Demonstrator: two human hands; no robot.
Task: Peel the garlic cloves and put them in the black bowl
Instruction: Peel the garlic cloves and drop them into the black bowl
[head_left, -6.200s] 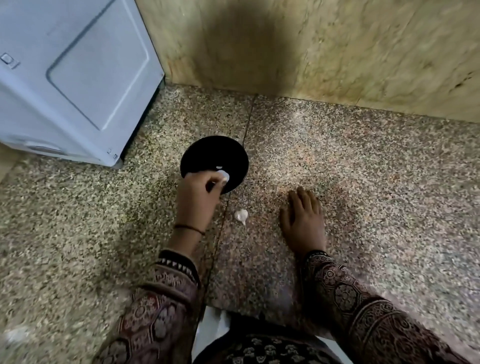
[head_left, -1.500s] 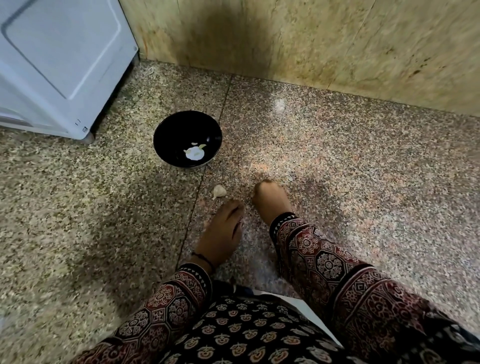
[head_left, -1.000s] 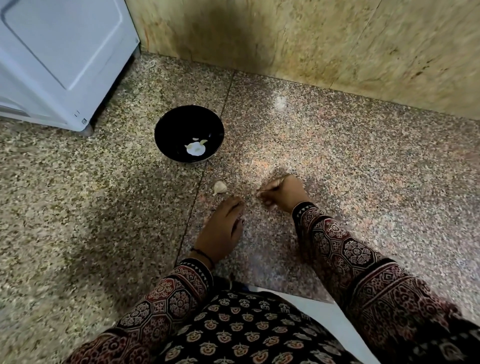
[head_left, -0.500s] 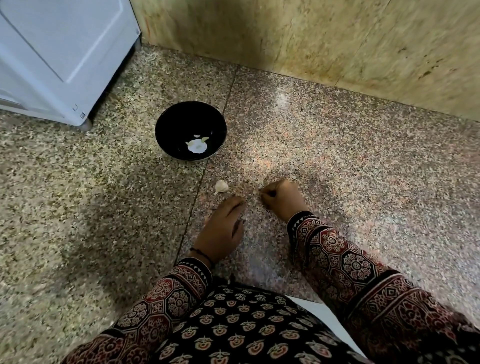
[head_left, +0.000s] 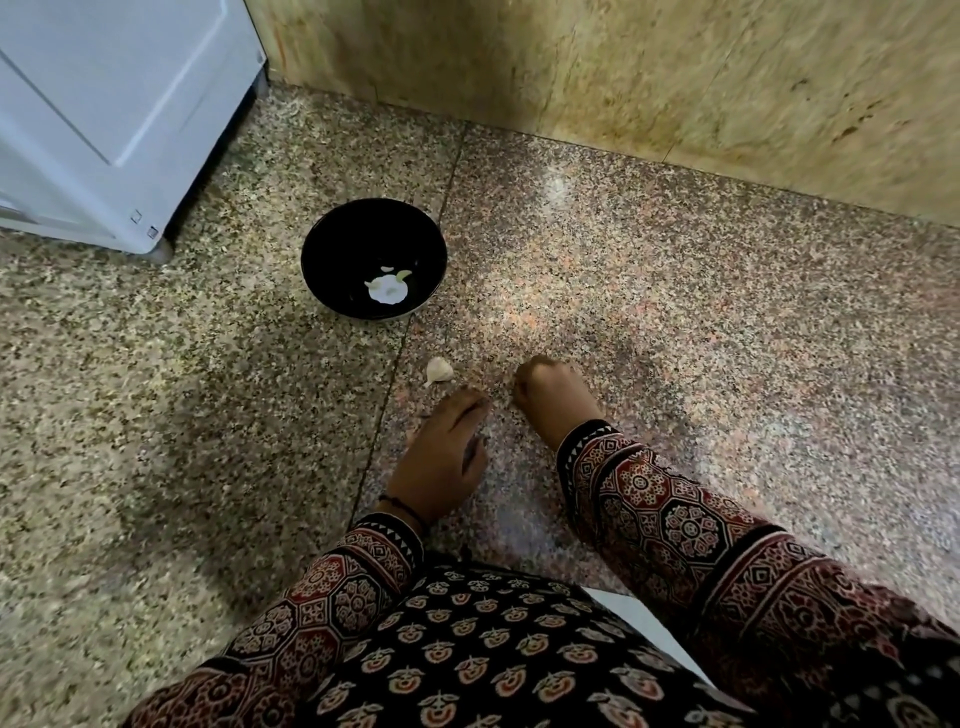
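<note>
Just beyond the left hand (head_left: 441, 452), whose straight fingers lie flat on the speckled floor (head_left: 675, 322), sits an unpeeled garlic clove (head_left: 439, 370) with nothing between them. Beside it the right hand (head_left: 550, 395) is fisted, with nothing showing inside. Farther ahead, near a white appliance (head_left: 104, 130), the black bowl (head_left: 353, 234) holds white garlic pieces (head_left: 387, 291).

An unpeeled garlic clove (head_left: 439, 370) lies near the upright black bowl (head_left: 337, 244), which holds pale peeled garlic (head_left: 387, 290).
</note>
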